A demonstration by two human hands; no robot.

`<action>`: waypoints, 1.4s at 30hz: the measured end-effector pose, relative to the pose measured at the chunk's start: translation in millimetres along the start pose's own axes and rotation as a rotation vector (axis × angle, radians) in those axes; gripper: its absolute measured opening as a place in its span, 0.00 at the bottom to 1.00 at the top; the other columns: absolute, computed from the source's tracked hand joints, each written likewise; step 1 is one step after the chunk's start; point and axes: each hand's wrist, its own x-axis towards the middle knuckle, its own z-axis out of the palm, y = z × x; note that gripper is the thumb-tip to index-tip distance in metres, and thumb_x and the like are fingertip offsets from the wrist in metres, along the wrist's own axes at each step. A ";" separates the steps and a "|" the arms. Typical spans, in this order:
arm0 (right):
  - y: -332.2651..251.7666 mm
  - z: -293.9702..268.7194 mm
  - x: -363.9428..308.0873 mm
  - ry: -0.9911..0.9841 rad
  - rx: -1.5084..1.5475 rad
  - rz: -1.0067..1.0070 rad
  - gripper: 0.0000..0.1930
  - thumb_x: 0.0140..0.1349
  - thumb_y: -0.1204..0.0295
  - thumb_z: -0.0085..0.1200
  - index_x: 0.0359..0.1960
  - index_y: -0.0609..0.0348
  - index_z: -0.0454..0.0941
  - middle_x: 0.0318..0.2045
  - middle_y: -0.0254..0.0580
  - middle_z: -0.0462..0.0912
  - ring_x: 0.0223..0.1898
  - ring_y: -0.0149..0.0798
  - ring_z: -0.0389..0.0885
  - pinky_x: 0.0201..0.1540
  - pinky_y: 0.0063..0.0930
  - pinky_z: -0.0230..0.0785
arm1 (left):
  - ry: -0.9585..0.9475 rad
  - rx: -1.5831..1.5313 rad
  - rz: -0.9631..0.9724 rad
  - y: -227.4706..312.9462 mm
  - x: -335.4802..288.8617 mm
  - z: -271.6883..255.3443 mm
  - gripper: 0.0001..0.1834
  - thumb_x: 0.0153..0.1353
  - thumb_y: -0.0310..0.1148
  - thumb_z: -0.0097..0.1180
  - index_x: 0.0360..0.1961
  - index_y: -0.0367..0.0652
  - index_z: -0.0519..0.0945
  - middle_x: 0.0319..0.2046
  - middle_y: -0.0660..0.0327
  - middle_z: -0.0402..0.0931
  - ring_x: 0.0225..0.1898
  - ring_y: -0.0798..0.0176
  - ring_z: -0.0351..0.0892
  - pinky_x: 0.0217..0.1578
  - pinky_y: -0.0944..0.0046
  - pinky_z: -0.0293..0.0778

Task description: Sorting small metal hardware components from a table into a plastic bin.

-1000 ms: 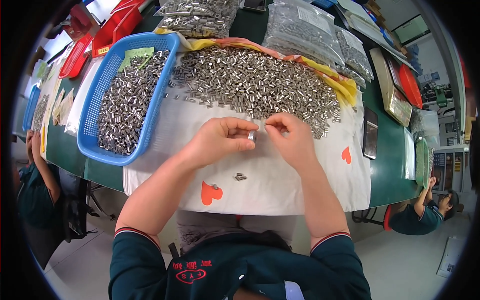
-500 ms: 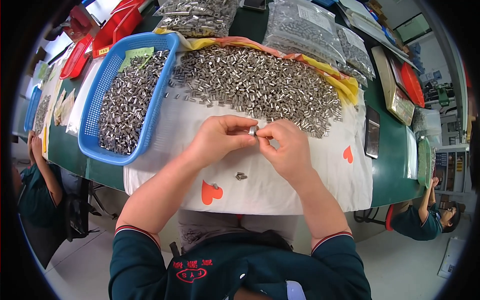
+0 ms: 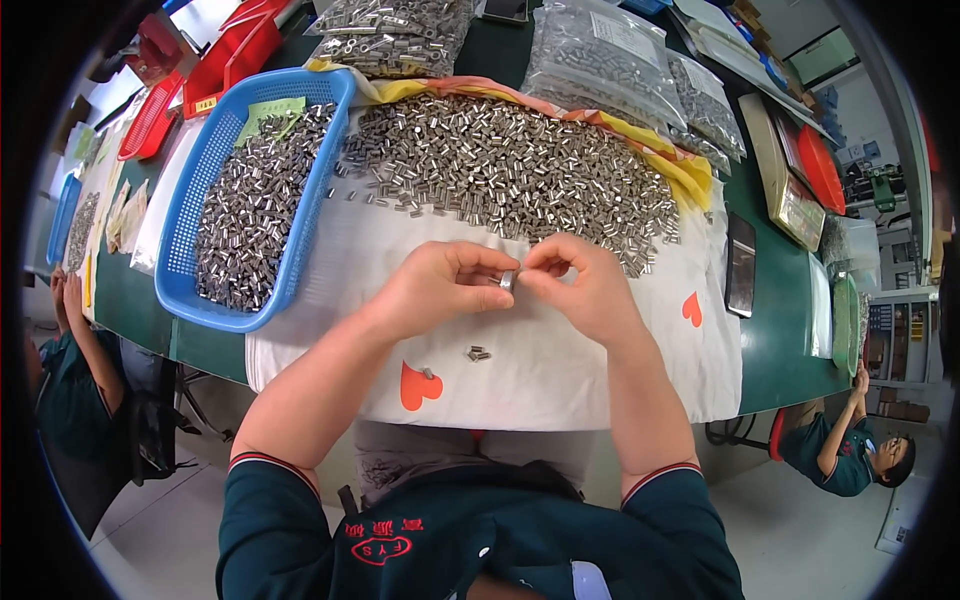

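Observation:
Between the thumb and fingers of my left hand (image 3: 430, 287) is a small silvery metal ring (image 3: 507, 281), held above the white cloth (image 3: 545, 385). My right hand (image 3: 588, 292) is closed in a pinch just right of the ring; whatever its fingertips hold is too small to make out. Beyond both hands spreads a wide heap of small metal cylinders (image 3: 520, 165). A few loose cylinders (image 3: 478, 353) lie together on the cloth nearer to me. One more cylinder (image 3: 428, 373) rests by an orange heart print on the left.
A blue perforated basket (image 3: 172, 265) full of similar cylinders stands to the left. Bulging clear bags (image 3: 600, 60) of metal parts sit at the back, behind a yellow-orange cloth edge (image 3: 690, 185). A dark phone (image 3: 740, 265) lies at right. Other people sit on both sides.
My right fingertips have drawn slightly away from the ring, and my left hand has lowered a little with it. At the far right, another person has shifted their arms and head.

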 end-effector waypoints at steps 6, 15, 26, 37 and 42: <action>18.0 16.8 14.8 0.336 -0.517 -0.345 0.07 0.46 0.73 0.56 0.29 0.56 0.77 0.24 0.36 0.74 0.28 0.36 0.72 0.33 0.29 0.65 | -0.121 0.186 0.052 7.3 -5.5 6.0 0.18 0.46 0.26 0.63 0.41 0.36 0.77 0.35 0.62 0.77 0.35 0.73 0.74 0.39 0.73 0.71; 17.2 24.4 19.0 0.384 -0.685 -0.369 0.04 0.47 0.77 0.55 0.26 0.57 0.77 0.25 0.35 0.75 0.30 0.36 0.72 0.35 0.27 0.64 | -0.076 0.110 0.077 -3.3 2.6 -2.2 0.18 0.48 0.24 0.60 0.42 0.35 0.76 0.33 0.64 0.76 0.35 0.74 0.74 0.37 0.74 0.71; -0.5 5.4 2.4 0.089 0.106 -0.158 0.04 0.48 0.78 0.55 0.27 0.62 0.76 0.26 0.35 0.76 0.28 0.30 0.74 0.32 0.22 0.66 | 0.049 -0.198 0.048 3.8 4.4 -3.3 0.20 0.50 0.23 0.58 0.46 0.34 0.72 0.36 0.61 0.76 0.37 0.72 0.75 0.39 0.74 0.71; -0.8 2.9 0.1 0.129 -0.004 -0.248 0.05 0.47 0.77 0.57 0.26 0.62 0.75 0.25 0.37 0.77 0.28 0.30 0.75 0.32 0.21 0.67 | 0.064 -0.132 0.058 3.0 4.5 -2.8 0.19 0.50 0.24 0.59 0.45 0.34 0.73 0.35 0.62 0.76 0.35 0.73 0.74 0.36 0.75 0.71; -1.2 2.3 0.1 0.050 0.106 -0.013 0.05 0.49 0.79 0.55 0.29 0.62 0.76 0.27 0.35 0.77 0.30 0.28 0.73 0.34 0.20 0.65 | 0.024 -0.144 0.052 -0.8 3.3 -2.3 0.19 0.50 0.23 0.59 0.45 0.34 0.73 0.34 0.62 0.76 0.35 0.74 0.74 0.37 0.74 0.71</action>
